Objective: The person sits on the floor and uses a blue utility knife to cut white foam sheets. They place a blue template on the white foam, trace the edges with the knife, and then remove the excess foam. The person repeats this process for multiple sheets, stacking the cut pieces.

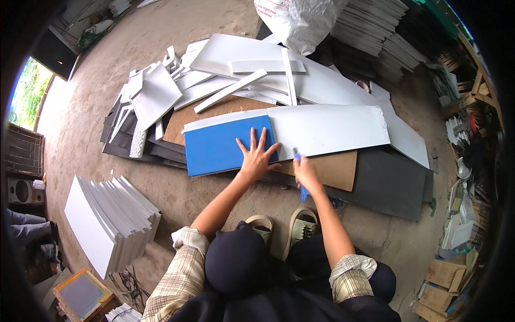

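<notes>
My left hand (257,156) lies spread on the right part of a blue rectangular board (222,146), fingers apart and pressing flat. Under that board runs a long white foam sheet (332,129), which shows along the blue board's far edge and reaches out to the right. A blue-handled utility knife (304,194) is gripped in my right hand (306,173), just right of the blue board's near right corner. Its tip points away from me, over the white sheet. Whether the blade touches the sheet I cannot tell.
Brown board (338,170) and dark sheets (389,185) lie beneath the white one. White offcuts (155,96) are heaped behind. A stack of white panels (110,220) stands at the left, a white sack (303,24) at the back, cardboard boxes (445,273) at the right.
</notes>
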`<state>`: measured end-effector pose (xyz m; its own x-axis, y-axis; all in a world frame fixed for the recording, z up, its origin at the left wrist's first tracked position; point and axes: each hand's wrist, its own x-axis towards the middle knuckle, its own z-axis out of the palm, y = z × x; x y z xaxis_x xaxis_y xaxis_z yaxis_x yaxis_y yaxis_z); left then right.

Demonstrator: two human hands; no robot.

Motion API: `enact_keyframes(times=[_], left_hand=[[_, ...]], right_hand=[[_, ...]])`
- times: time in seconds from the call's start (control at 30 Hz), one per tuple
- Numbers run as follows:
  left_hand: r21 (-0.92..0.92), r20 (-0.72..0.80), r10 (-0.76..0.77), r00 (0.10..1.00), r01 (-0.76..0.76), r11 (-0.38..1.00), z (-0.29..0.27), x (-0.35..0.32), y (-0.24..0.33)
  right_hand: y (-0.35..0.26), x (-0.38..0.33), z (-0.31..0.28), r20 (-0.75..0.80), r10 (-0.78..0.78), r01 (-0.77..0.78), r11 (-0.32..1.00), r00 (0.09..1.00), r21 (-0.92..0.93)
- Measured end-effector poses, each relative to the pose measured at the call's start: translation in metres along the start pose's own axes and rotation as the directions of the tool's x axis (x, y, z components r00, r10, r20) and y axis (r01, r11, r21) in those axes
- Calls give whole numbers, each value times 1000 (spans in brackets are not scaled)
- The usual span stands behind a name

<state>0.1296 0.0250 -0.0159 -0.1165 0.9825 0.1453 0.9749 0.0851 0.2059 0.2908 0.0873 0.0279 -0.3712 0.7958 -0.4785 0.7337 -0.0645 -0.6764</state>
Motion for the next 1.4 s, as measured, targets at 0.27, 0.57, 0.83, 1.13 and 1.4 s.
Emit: enact_keyframes(times=[0.27,0.57,0.83,1.13,1.4], left_hand=[[100,41,157,987,-160,982,-12,3,-59],[158,-7,-111,994,111,981,-59,35,-158],[-268,187,63,980,-11,963,-13,135,-123],[-438,429,30,903,178,881,-57,133,-96],[-589,-4,8,1000,-9,808,-116,121,-52]], right_hand=[[-9,61,18,-42,-123,129,973,991,193],[-11,67,3,76,-65,21,880,995,475],[-7,65,-13,104,-140,52,806,985,590],[-1,58,-28,-4,-164,136,806,986,576],[-29,24,-77,-275,-236,360,701,932,615]])
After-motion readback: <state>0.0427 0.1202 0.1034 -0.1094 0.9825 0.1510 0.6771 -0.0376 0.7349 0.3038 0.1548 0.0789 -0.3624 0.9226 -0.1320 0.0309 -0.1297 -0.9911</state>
